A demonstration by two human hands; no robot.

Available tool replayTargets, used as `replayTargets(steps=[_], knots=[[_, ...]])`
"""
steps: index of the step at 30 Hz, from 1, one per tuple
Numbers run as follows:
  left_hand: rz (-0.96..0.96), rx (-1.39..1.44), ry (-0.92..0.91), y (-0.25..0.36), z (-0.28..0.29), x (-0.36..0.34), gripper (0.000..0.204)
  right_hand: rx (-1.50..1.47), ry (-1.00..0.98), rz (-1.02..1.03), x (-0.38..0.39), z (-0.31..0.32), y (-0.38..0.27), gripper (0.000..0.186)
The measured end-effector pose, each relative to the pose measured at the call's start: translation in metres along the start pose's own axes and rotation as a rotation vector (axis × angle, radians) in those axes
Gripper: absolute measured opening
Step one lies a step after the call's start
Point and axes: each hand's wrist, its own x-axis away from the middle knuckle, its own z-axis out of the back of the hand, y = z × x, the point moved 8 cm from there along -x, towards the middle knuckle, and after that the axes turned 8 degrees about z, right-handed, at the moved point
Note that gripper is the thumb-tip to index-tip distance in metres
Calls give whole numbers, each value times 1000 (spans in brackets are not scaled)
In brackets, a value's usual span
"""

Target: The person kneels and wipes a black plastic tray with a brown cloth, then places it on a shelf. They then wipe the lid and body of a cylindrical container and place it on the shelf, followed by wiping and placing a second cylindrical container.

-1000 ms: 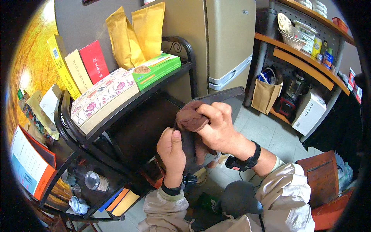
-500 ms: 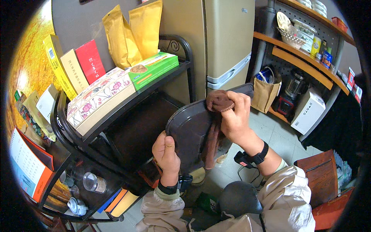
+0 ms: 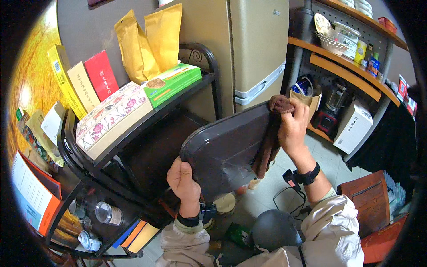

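Note:
A dark rectangular tray (image 3: 222, 147) with a raised rim is held up tilted in front of me. My left hand (image 3: 184, 182) grips its near left edge, thumb on the inner side. At the tray's upper right corner, my right hand (image 3: 293, 127) is closed on a brown cloth (image 3: 268, 149), bunched over the rim and hanging down across the tray's face. The cloth covers the tray's right end. A paler smear shows on the lower part of the tray's surface.
To the left stands a black metal shelf rack (image 3: 213, 84) bearing a floral box (image 3: 113, 118), a green box (image 3: 173, 84) and gold pouches (image 3: 162, 40). Behind is a gold refrigerator (image 3: 258, 44). A wooden shelf unit (image 3: 344, 73) stands at right, with a blender (image 3: 336, 104) below.
My right hand and the cloth have slid rightward along the rim to the corner. The tray has turned and shows more of its face; my left hand has shifted slightly left.

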Motion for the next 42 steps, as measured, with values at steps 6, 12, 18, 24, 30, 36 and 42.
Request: replayTargets(steps=[6,12,18,24,30,36,42], knots=[[-10,-141,132,-11,21,-9,31,-134,-330,-398,33,-29,71,39],[9,33,186,-16,27,-17,27,-588,-157,-709,56,-18,109,35],[63,90,114,-24,27,-21,27,-971,12,-730,33,-11,89,56],[113,91,175,-25,28,-19,26,-723,-239,-288,1,-32,32,47],[100,163,119,-17,27,-18,27,-508,-128,-116,-5,-38,16,53],[91,231,15,-16,25,-18,33,-469,-46,-228,11,-39,17,54],[70,237,63,-19,27,-15,33,-473,0,-233,18,-42,25,54]])
